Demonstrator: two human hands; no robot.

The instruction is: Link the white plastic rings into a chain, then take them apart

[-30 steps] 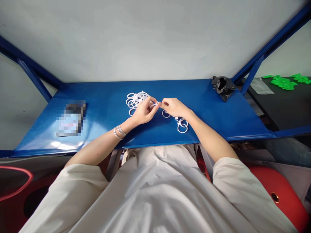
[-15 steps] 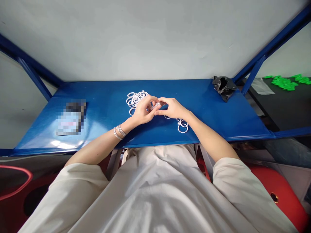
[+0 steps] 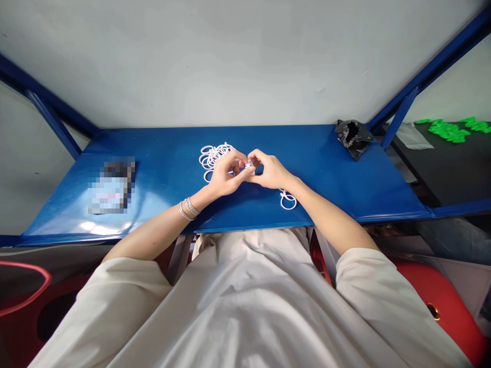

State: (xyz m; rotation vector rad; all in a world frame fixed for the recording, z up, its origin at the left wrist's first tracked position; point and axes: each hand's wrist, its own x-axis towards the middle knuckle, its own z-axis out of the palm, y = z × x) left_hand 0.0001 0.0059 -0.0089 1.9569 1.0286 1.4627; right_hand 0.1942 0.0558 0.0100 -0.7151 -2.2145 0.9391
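Observation:
My left hand (image 3: 226, 176) and my right hand (image 3: 270, 171) meet over the middle of the blue table (image 3: 345, 174). Both pinch one small white ring piece (image 3: 249, 164) between their fingertips. A loose pile of white rings (image 3: 213, 155) lies on the table just behind my left hand. Two or three joined white rings (image 3: 287, 199) lie under my right wrist, near the table's front edge. Silver bangles circle my left wrist.
A crumpled black bag (image 3: 353, 135) sits at the table's back right corner. A blurred flat object (image 3: 111, 186) lies at the left. Green pieces (image 3: 450, 129) and a clear bag lie on a dark table to the right. Red seats flank my lap.
My hands have drawn closer together and the fingers have curled tighter round the white ring piece. The ring that lay beside my right hand is now hidden under it.

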